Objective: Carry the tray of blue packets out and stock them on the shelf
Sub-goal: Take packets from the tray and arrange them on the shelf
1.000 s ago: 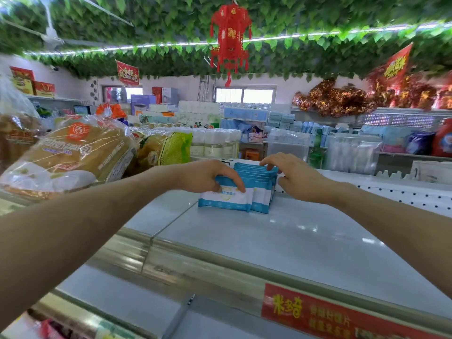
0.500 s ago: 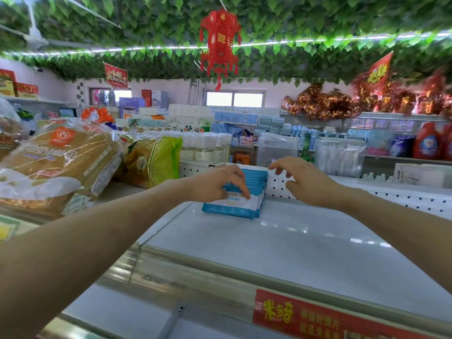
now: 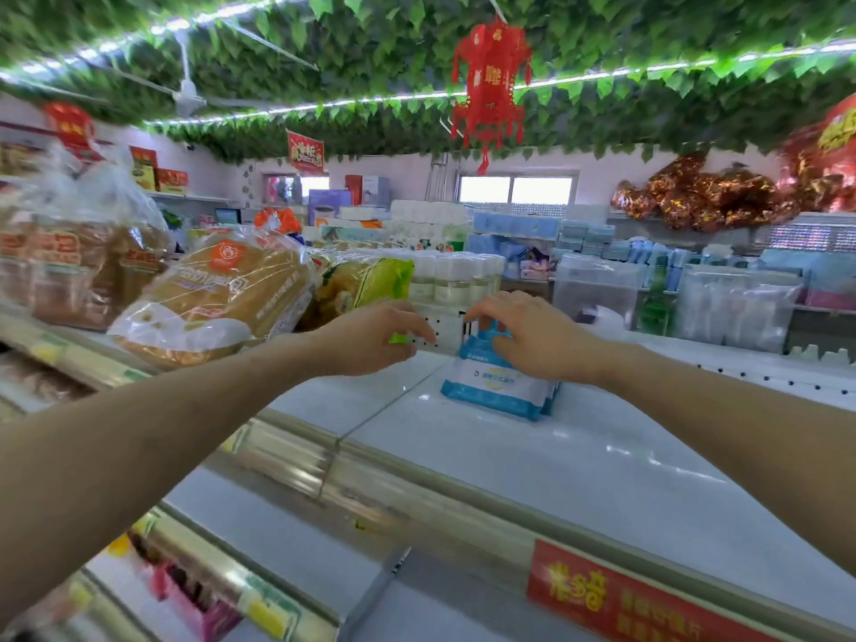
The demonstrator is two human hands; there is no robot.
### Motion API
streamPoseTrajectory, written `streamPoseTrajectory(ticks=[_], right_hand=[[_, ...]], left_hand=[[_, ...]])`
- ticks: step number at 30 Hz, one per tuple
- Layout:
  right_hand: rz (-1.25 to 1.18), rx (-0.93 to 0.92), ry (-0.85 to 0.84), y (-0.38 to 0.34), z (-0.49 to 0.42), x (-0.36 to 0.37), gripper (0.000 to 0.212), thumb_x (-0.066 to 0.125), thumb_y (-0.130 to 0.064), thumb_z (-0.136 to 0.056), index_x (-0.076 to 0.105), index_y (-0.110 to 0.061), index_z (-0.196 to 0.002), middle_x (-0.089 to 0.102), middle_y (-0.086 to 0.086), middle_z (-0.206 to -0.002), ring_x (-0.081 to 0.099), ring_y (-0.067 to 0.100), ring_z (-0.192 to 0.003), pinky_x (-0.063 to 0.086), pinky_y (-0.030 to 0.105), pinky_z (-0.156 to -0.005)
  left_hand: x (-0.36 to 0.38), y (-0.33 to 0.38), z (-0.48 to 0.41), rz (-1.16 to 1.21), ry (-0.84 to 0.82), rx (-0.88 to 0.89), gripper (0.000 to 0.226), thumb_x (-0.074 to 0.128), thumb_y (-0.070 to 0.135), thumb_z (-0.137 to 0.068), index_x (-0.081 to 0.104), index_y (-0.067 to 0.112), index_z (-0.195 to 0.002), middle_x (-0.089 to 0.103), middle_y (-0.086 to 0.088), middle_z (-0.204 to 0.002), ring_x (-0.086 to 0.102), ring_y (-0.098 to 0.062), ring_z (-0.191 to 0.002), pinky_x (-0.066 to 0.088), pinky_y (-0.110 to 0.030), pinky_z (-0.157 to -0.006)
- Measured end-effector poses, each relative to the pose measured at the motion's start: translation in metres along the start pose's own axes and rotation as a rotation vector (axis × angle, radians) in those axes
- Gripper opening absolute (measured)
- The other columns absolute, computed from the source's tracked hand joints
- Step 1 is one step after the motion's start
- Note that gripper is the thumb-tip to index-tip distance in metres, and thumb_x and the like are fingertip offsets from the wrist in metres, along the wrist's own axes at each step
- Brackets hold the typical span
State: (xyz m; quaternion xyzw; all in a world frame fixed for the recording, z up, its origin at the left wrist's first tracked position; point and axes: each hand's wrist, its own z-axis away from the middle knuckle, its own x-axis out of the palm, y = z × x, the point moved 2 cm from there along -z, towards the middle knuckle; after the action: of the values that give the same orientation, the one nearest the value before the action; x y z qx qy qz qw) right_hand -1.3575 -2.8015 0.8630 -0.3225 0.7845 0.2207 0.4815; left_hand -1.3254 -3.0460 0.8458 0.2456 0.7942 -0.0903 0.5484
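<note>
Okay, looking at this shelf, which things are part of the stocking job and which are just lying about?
Part of the job:
packets
shelf
right hand, gripping the packets' top
left hand, beside them, holding nothing

Just lying about:
bread
green bag
bottles
lantern
</note>
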Motion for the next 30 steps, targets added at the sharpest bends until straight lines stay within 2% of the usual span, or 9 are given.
streamPoseTrajectory(ticks=[4,6,10,14,17,22,26,30], right_hand=[[-0.094,-0.193,0.029,-0.055,-0.040,0.020,0.024,0.055,-0.019,-0.097,0.061,-0.026,-0.119,0.065,-0.007,-0.112,0.058,0.014,-0.099,0.052,0.043,-0.090],[-0.130,-0.296,0.032,-0.092,-0.056,0.029,0.016,0.054,-0.022,-0.098,0.062,-0.024,-0.113,0.064,-0.006,-0.107,0.058,0.016,-0.098,0.051,0.044,-0.089],[-0.192,-0.485,0.031,-0.172,-0.073,0.038,0.015,0.051,-0.024,-0.095,0.060,-0.020,-0.105,0.063,-0.002,-0.101,0.060,0.021,-0.094,0.051,0.044,-0.082],[-0.241,-0.676,-0.014,-0.246,-0.071,0.044,0.017,0.051,-0.029,-0.099,0.060,-0.023,-0.111,0.064,-0.002,-0.105,0.058,0.021,-0.095,0.050,0.043,-0.084],[-0.263,-0.759,-0.108,-0.295,-0.056,0.056,0.022,0.049,-0.028,-0.103,0.059,-0.024,-0.121,0.062,-0.001,-0.111,0.057,0.020,-0.095,0.048,0.040,-0.077],[-0.296,-0.866,-0.346,-0.354,-0.014,0.115,0.023,0.049,-0.026,-0.100,0.058,-0.023,-0.121,0.065,0.003,-0.112,0.061,0.025,-0.093,0.054,0.044,-0.081],[-0.266,-0.925,-0.527,-0.378,0.039,0.180,0.022,0.054,-0.023,-0.099,0.064,-0.021,-0.119,0.062,-0.002,-0.115,0.057,0.016,-0.096,0.047,0.033,-0.080],[-0.284,-0.893,-0.717,-0.386,0.093,0.239,0.023,0.055,-0.020,-0.097,0.068,-0.026,-0.114,0.065,-0.006,-0.115,0.061,0.013,-0.099,0.054,0.032,-0.086]], left_hand=[[-0.034,-0.024,0.068,-0.060,0.069,-0.160,0.023,0.064,0.021,-0.099,0.072,0.027,-0.120,0.059,0.010,-0.107,0.059,-0.009,-0.095,0.050,-0.033,-0.088],[-0.051,-0.032,0.108,-0.101,0.088,-0.267,0.020,0.063,0.022,-0.099,0.071,0.029,-0.116,0.063,0.010,-0.109,0.060,-0.009,-0.096,0.053,-0.036,-0.088],[-0.080,-0.035,0.193,-0.180,0.073,-0.502,0.019,0.061,0.029,-0.100,0.069,0.034,-0.116,0.065,0.013,-0.110,0.063,-0.011,-0.099,0.055,-0.043,-0.090],[-0.102,-0.011,0.273,-0.230,0.078,-0.710,0.024,0.059,0.030,-0.102,0.068,0.032,-0.124,0.065,0.012,-0.116,0.063,-0.009,-0.101,0.055,-0.039,-0.092],[-0.101,0.011,0.329,-0.245,0.073,-0.877,0.025,0.058,0.029,-0.103,0.068,0.031,-0.126,0.064,0.012,-0.117,0.063,-0.009,-0.103,0.055,-0.039,-0.093],[-0.054,0.053,0.420,-0.225,0.026,-1.129,0.029,0.059,0.028,-0.100,0.067,0.028,-0.128,0.067,0.009,-0.116,0.063,-0.013,-0.102,0.052,-0.037,-0.096],[0.012,0.083,0.481,-0.112,-0.053,-1.288,0.030,0.061,0.031,-0.096,0.068,0.034,-0.125,0.067,0.014,-0.105,0.065,-0.011,-0.097,0.054,-0.037,-0.094],[0.081,0.105,0.528,0.018,-0.120,-1.411,0.031,0.059,0.032,-0.094,0.068,0.033,-0.124,0.070,0.007,-0.114,0.066,-0.019,-0.101,0.055,-0.039,-0.094]])
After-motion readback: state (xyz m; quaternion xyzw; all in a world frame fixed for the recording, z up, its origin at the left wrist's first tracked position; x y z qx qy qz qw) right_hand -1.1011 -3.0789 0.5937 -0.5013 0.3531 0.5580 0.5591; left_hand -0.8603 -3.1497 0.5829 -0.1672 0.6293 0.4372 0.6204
